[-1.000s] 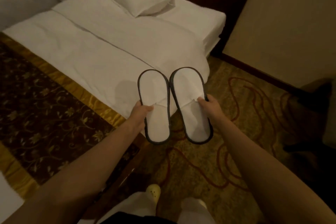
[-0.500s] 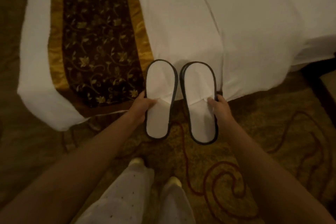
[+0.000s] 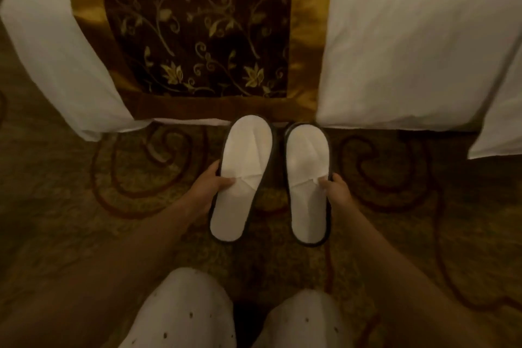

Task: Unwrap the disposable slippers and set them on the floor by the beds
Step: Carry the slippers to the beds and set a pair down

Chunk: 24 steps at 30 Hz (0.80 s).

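Two white disposable slippers with dark edging lie side by side, toes toward the bed. My left hand (image 3: 216, 182) grips the left slipper (image 3: 244, 175) at its outer edge, thumb on the strap. My right hand (image 3: 336, 188) grips the right slipper (image 3: 308, 181) the same way on its outer side. The left slipper tilts slightly, its heel swung left. Both are low over the patterned carpet (image 3: 141, 206), just in front of the bed's edge; I cannot tell whether they touch the floor.
The bed (image 3: 409, 37) with white sheets and a brown-and-gold floral runner (image 3: 197, 22) fills the top of the view. My knees in white dotted trousers (image 3: 183, 313) are at the bottom. Carpet lies open to both sides of the slippers.
The view has dropped closer to the floor. Both hands have lowered the slippers from in front of the bed sheet down to the carpet at the bed's edge.
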Each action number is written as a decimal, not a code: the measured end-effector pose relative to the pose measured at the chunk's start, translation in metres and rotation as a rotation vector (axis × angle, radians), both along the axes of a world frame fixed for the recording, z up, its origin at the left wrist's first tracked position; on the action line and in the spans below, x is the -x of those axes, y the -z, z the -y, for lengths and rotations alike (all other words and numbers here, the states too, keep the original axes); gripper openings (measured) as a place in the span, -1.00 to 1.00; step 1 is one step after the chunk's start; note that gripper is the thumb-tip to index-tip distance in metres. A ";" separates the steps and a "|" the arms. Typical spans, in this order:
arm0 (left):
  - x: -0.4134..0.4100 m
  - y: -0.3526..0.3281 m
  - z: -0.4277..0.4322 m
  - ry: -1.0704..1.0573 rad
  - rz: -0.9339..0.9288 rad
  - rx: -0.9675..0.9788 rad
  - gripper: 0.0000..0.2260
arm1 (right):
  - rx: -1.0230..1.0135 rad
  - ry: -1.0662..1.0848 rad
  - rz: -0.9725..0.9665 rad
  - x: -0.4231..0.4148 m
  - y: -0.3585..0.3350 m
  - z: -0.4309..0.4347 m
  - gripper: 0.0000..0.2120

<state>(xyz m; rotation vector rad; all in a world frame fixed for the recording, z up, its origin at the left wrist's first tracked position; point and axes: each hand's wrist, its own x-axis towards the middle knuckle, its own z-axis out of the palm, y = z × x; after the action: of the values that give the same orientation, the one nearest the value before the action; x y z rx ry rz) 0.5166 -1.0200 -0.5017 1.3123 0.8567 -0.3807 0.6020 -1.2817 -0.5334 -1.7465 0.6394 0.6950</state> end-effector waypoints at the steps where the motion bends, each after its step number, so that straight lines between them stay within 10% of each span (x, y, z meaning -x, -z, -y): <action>1: -0.001 0.016 -0.006 0.012 0.007 -0.004 -0.51 | -0.001 -0.004 0.004 -0.002 0.020 -0.003 -0.51; 16: 0.003 0.232 -0.056 -0.060 0.054 0.069 -0.55 | 0.092 -0.073 0.095 -0.063 0.271 -0.052 -0.57; 20: -0.004 0.220 -0.059 -0.101 0.056 0.088 -0.61 | 0.420 -0.291 0.121 -0.069 0.270 -0.060 -0.53; 24: -0.014 0.215 -0.052 -0.078 0.050 0.106 -0.63 | 0.765 -0.591 0.543 -0.058 0.250 -0.067 -0.50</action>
<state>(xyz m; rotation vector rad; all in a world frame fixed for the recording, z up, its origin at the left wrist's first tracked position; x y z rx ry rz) 0.5310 -0.9678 -0.7169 1.1827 0.8318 -0.3260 0.6600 -1.2148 -0.7839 -2.7514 -0.0332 0.3235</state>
